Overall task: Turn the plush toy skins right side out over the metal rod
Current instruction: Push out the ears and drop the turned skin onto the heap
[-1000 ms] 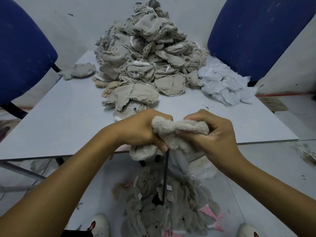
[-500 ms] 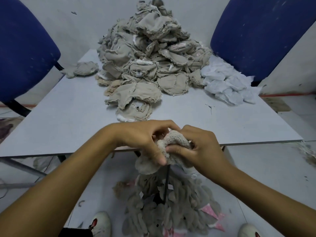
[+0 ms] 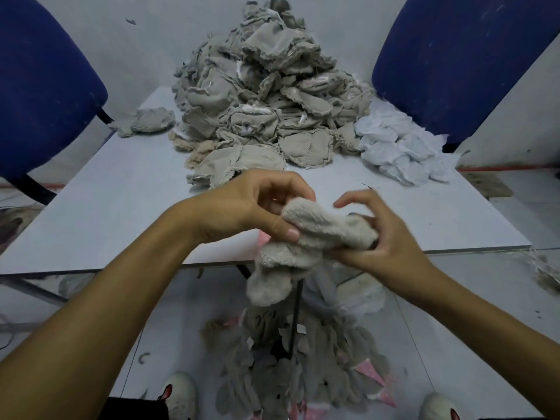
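Left hand (image 3: 251, 207): thumb and curled fingers are pinched on the upper left end of the plush skin (image 3: 315, 237). The skin is held in the air in front of the near edge of the table (image 3: 121, 207), fuzzy side outward over most of what shows; a lobe hangs below the hands.

Change noted: half a second earlier the skin was bunched tight between both hands, low over the metal rod (image 3: 295, 322). It has since been raised and drawn out lengthwise, and the right index finger has lifted clear. Judged: turning of this piece is nearly done, with smoothing or removal left.

Right hand (image 3: 381, 234): lower fingers are curled under the skin's right end, so it is gripped there; index finger raised, free.

Hard to make out:
- rod tip hidden behind the skin; whether the skin is on the rod cannot be told;
- right fingers motion-blurred;
- any seam left unturned is not visible;
- pile of unturned skins (image 3: 266, 95) on the far table;
- finished skins (image 3: 303, 374) heaped on the floor around the rod base.
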Motion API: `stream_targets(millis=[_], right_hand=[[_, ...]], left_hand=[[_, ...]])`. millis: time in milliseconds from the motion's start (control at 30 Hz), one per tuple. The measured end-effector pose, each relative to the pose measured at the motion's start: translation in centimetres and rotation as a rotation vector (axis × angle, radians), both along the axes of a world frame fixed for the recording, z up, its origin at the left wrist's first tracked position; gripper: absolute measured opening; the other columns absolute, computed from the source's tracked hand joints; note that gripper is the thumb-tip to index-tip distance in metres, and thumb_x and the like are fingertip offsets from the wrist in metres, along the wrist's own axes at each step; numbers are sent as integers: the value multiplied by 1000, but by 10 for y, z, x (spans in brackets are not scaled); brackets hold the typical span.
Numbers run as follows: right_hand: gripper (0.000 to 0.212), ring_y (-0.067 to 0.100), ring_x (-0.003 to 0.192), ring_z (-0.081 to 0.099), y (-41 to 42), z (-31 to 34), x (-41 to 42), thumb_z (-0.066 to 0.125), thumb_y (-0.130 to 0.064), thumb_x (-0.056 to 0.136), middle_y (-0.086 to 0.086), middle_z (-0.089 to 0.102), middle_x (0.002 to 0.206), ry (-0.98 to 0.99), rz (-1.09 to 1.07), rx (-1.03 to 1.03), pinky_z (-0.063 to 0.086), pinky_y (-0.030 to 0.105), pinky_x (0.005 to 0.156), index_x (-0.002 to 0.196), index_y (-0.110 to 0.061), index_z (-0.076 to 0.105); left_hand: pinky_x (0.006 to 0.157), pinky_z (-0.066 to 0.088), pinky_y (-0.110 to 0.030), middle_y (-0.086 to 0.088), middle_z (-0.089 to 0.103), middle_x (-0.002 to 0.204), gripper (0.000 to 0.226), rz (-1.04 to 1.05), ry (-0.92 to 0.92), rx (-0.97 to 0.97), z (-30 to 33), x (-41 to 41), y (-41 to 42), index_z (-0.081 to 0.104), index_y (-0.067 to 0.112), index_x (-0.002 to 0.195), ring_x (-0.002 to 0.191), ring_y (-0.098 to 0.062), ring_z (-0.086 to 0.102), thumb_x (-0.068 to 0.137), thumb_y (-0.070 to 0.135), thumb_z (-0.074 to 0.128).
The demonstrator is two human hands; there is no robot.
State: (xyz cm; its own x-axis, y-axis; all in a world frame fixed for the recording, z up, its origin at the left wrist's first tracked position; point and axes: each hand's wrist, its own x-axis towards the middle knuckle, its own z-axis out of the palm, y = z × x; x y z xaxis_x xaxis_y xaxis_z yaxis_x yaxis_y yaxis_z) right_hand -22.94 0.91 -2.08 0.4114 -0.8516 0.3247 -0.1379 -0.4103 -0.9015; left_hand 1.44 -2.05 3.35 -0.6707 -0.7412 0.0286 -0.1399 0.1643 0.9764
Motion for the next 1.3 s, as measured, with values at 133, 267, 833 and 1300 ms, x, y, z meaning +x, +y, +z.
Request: stream_targets(millis=[133,267,833,1300], right_hand=[[47,20,82,73,-3,13,2,87,-14,72,3,76,92,-249,-43,1,60,30,68,112,-22,63],[27,5,86,66,2,6,16,80,-27,77,-15,70,95,105,-5,-213,51,21,74,101,-34,69],[38,28,73,63,14,-28,19,67,-44,86,8,69,84,537,-124,-425,46,38,62,101,-9,73],[22,-3,73,40,3,-7,20,65,-36,88,-14,54,76,298,-235,-602,32,17,70,85,-15,67]], left_hand=[[71,51,-21,4,62,88,32,-22,-57,31,1,10,-2,64,14,93,84,-11,60,70,-6,72],[73,43,-22,10,63,87,36,-140,-476,-155,-12,0,-3,63,16,96,83,-2,56,65,2,72],[77,53,-23,15,73,88,25,-78,-409,-79,-32,-15,4,73,35,87,87,-5,68,75,16,84],[61,43,-13,13,59,66,31,-57,-248,-135,-17,-1,-3,65,22,65,63,-1,55,68,-4,82]])
